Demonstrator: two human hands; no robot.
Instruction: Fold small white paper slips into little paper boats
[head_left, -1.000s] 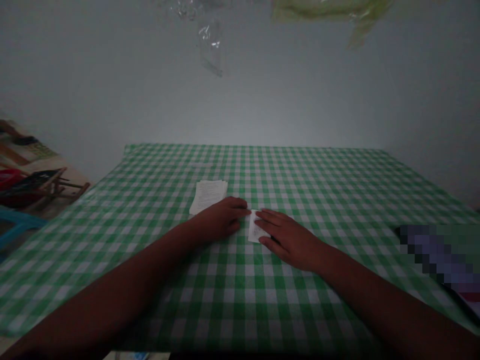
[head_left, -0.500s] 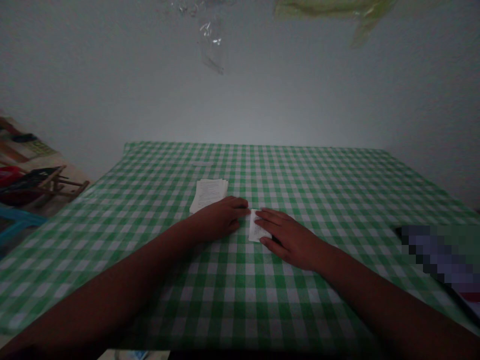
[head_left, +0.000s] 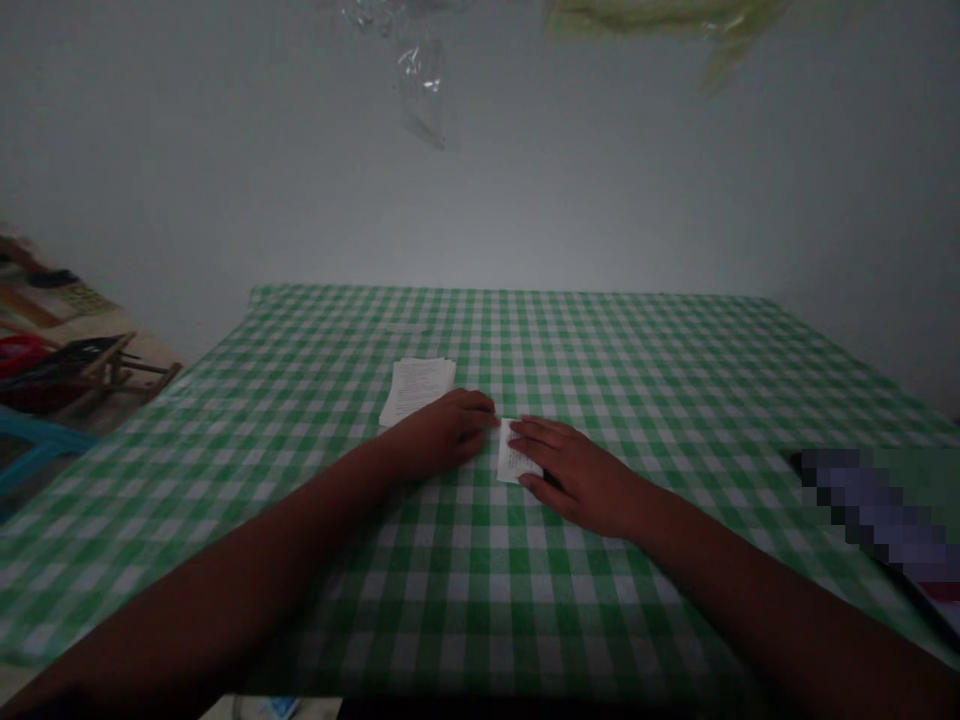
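A small piece of printed paper, which looks folded, lies on the green-and-white checked tablecloth. Across its right part rests my right hand, open, fingers stretched flat over the print and thumb near the lower edge. My left hand is on the other side, open, with fingers loosely bent and an index fingertip at the paper's upper left corner; I cannot tell whether it touches. Behind the left hand sits a stack of printed sheets, its lower right part hidden by that hand.
At the right edge lies a dark-rimmed flat object with a blurred-out surface. A thin pale strip lies farther back on the cloth. A white wall stands behind the table. To the left on the floor are a blue stool and wooden items.
Almost nothing differs. The left hand's fingers have shifted very slightly at the paper's corner; the right hand stays flat on the paper.
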